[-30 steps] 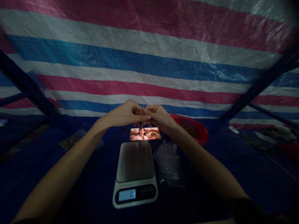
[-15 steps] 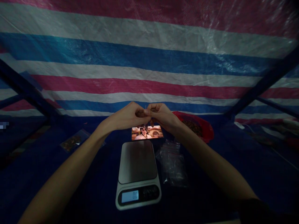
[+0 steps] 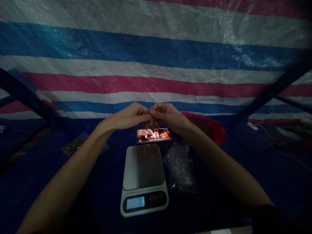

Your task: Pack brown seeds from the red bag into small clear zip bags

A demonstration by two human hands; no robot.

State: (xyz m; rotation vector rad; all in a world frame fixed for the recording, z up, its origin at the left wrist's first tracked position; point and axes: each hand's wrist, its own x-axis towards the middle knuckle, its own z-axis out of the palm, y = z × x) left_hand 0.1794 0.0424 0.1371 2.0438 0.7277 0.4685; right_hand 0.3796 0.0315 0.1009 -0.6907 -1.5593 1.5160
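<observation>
My left hand [image 3: 139, 116] and my right hand [image 3: 164, 115] meet above the far edge of a lit phone [image 3: 146, 139]. Between their pinched fingertips is a small clear plastic bag [image 3: 152, 122], mostly covered by the fingers; its contents cannot be made out. Nearer to me lies a kitchen scale [image 3: 143, 167] with a bare metal plate and a display that seems to read 0.0. Flat clear zip bags [image 3: 181, 169] lie in a loose pile to the right of the scale, below my right forearm.
Behind my right wrist stands a red basin [image 3: 219, 131] with small brown pieces [image 3: 204, 129] in it. A clear bag of similar pieces [image 3: 73, 146] lies left, partly behind my left forearm. Blue frame bars [image 3: 273, 87] and a striped plastic sheet [image 3: 146, 48] rise behind the blue tabletop.
My hands have drawn slightly apart, and more of the clear bag shows between them. The picture on the phone differs. The view has tilted a little.
</observation>
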